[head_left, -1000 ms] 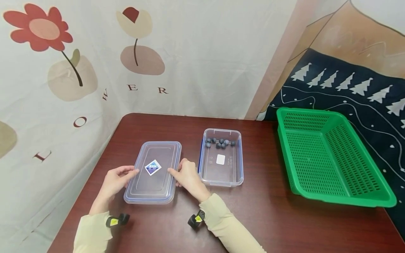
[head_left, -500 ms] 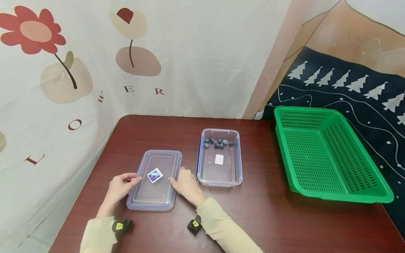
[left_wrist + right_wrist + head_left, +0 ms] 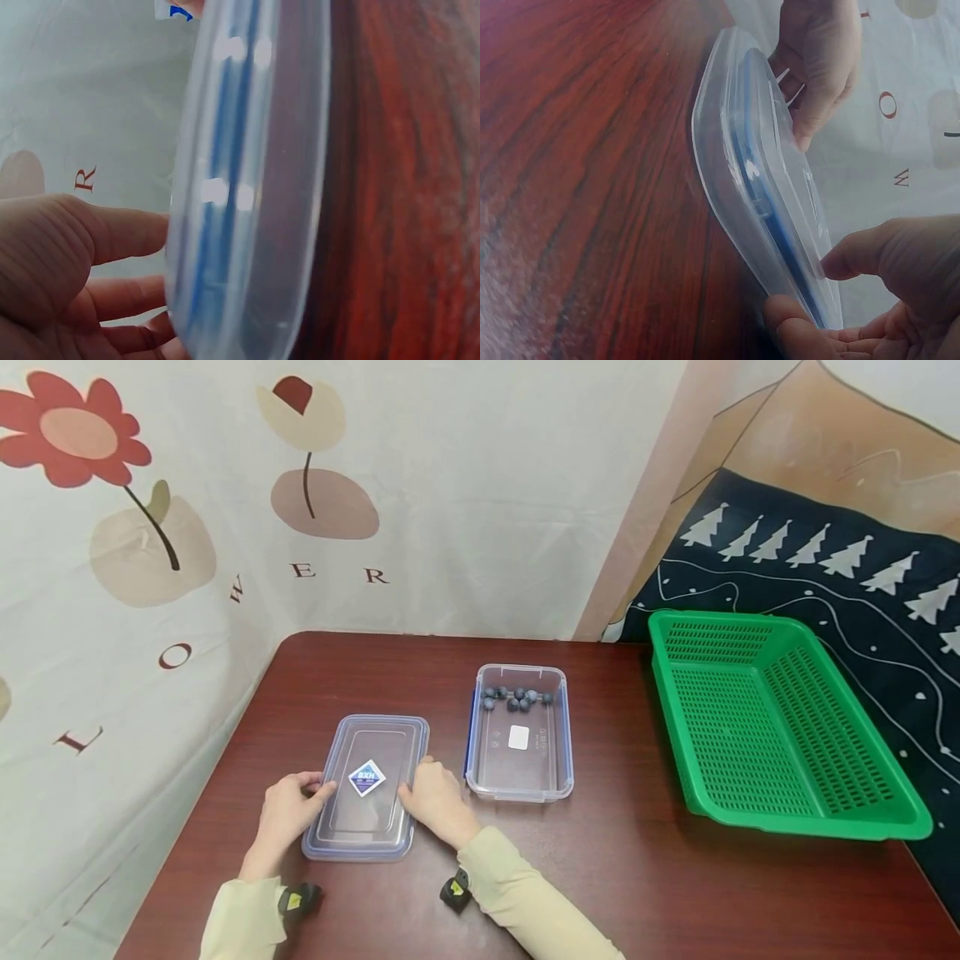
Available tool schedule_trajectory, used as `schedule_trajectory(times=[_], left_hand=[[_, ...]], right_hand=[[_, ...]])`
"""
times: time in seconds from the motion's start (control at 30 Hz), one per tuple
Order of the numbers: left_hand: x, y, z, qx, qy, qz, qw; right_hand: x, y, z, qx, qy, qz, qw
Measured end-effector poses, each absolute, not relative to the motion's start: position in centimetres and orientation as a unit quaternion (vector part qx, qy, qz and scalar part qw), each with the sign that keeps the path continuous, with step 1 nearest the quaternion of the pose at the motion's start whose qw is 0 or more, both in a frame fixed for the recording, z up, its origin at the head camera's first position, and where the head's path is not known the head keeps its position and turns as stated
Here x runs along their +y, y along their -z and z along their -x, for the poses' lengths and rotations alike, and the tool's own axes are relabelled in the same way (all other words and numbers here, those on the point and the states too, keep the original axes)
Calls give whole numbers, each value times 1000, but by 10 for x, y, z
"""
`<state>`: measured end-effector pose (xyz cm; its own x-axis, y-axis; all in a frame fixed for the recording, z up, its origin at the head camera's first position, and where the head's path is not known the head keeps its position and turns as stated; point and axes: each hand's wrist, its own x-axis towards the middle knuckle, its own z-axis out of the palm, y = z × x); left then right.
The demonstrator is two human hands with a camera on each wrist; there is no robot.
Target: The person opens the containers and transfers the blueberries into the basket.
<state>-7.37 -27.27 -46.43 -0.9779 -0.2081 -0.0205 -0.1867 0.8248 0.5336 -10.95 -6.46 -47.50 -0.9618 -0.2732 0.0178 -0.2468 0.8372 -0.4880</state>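
A flat clear plastic food container (image 3: 369, 814) with a blue-edged lid and a diamond label lies at the left of the table in the head view. My left hand (image 3: 288, 814) grips its left side, thumb at the lid's edge. On the opposite side my right hand (image 3: 438, 802) holds it, with the thumb on the lid and fingers curled at the side, as the right wrist view shows. That lid (image 3: 795, 157) sits over the clear body. To the right stands an open clear container (image 3: 517, 772) with several blueberries (image 3: 519, 697) at its far end.
A green slotted plastic basket (image 3: 787, 752) stands at the table's right. The dark red-brown table (image 3: 615, 860) ends at a printed white curtain (image 3: 480, 510) behind and to the left. A dark tree-patterned cloth (image 3: 810, 577) hangs behind the basket.
Both hands have drawn the lidded container a short way nearer to me, mostly in the first half second. The open container, blueberries and basket stay in place; the head view has shifted slightly.
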Motion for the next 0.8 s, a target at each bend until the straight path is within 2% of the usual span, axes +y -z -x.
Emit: schedule_trajectory(times=[0.27, 0.43, 0.6, 0.7, 0.8], left_hand=[[-269, 463, 71, -958, 262, -114, 15], [-270, 463, 70, -957, 266, -115, 10], [-269, 458, 69, -956, 270, -118, -1], [-266, 454, 69, -950, 287, -120, 23], [-261, 449, 72, -940, 312, -112, 86]], right_hand=[[-63, 475, 112, 954, 262, 138, 48], [-58, 473, 112, 936, 321, 111, 93], [-51, 463, 112, 916, 367, 125, 104], [-45, 449, 111, 894, 408, 146, 112], [-38, 432, 111, 859, 472, 153, 125]])
